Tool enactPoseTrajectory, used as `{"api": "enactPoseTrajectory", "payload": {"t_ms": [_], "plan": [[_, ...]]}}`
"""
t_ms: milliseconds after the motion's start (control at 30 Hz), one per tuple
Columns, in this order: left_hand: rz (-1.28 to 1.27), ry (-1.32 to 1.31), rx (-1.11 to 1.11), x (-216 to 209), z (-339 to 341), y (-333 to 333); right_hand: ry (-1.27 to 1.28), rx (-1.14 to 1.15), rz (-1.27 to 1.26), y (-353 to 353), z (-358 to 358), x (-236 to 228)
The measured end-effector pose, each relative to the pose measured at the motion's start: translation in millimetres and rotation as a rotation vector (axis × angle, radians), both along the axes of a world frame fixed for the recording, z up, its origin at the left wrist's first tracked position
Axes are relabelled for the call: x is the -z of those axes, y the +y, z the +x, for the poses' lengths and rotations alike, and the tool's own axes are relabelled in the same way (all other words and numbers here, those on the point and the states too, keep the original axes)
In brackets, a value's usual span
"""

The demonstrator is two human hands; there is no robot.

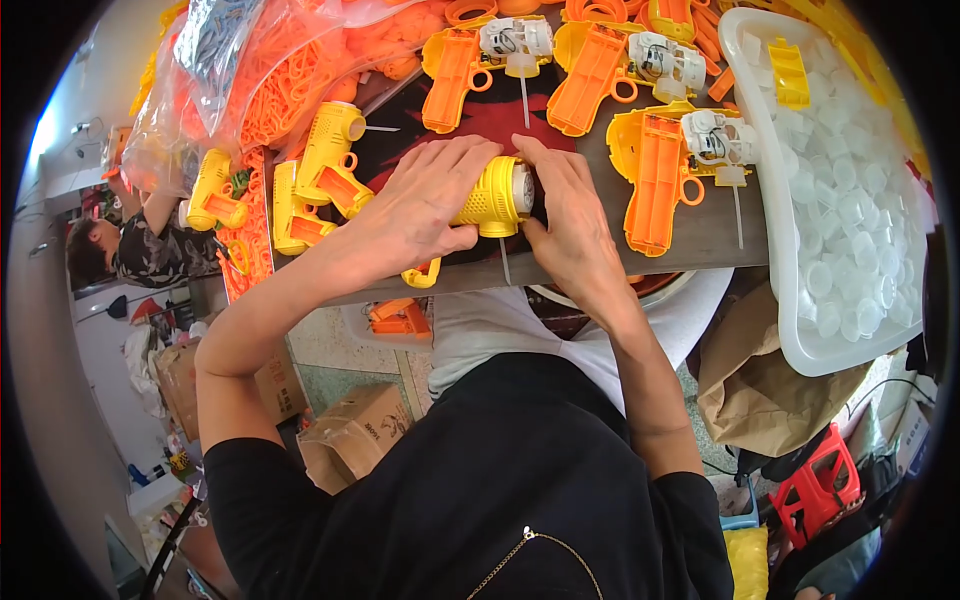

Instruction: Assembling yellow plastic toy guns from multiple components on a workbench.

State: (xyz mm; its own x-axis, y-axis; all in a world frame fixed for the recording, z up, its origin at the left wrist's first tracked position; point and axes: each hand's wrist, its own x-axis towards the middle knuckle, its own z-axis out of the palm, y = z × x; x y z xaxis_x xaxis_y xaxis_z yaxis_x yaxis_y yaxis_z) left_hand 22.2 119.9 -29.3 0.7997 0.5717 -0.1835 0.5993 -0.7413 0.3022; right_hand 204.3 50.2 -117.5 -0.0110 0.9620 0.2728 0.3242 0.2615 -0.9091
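Toy gun (488,200) crosswise between left hand (425,200) and right hand (575,220)

The toy gun is at the near side of the tabletop (715,240), right between the person's hands. From where I stand, the left hand is wrapped over its yellow body, fingers bent across the far side, thumb on the near side. The right hand curves about the other end, thumb and forefinger apart; whether it squeezes or only steadies, I can't tell.

It looks like the shell is being pressed shut: open guns (655,185) with white works showing lie past the hands, and whole-looking guns (335,150) lie left of the left hand. The next move, I'd say, calls for firm, even pressure from both sides.

The long axis runs from left hand to right, and the round white end (524,188) points at the right hand. A yellow loop (424,274) shows just nearer than the left hand, probably the grip's end, though the hand hides the join.
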Motion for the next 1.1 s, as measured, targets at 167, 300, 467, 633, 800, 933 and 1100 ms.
{"api": "enactPoseTrajectory", "payload": {"t_ms": [167, 300, 467, 633, 800, 933, 1100], "plan": [[0.016, 0.048, 0.063, -4, 6, 0, -0.004, -0.001, -0.024, 0, -1, 0], [0.022, 0.051, 0.052, -2, 4, 0, -0.005, -0.003, -0.036, 1, -2, -1], [0.057, 0.025, 0.033, 1, 0, -3, 0.012, -0.014, -0.037, 0, -1, -2], [0.019, 0.041, 0.036, -2, 6, 0, 0.000, -0.014, -0.044, 1, -1, -1], [-0.019, 0.067, 0.052, -5, 6, 6, -0.001, -0.005, -0.053, 2, -3, -2], [-0.094, 0.089, 0.069, -6, 8, 11, 0.024, -0.006, -0.079, 1, -3, -3], [-0.050, 0.082, 0.083, -1, 2, 10, -0.009, -0.029, -0.092, 1, -2, -5]]}}
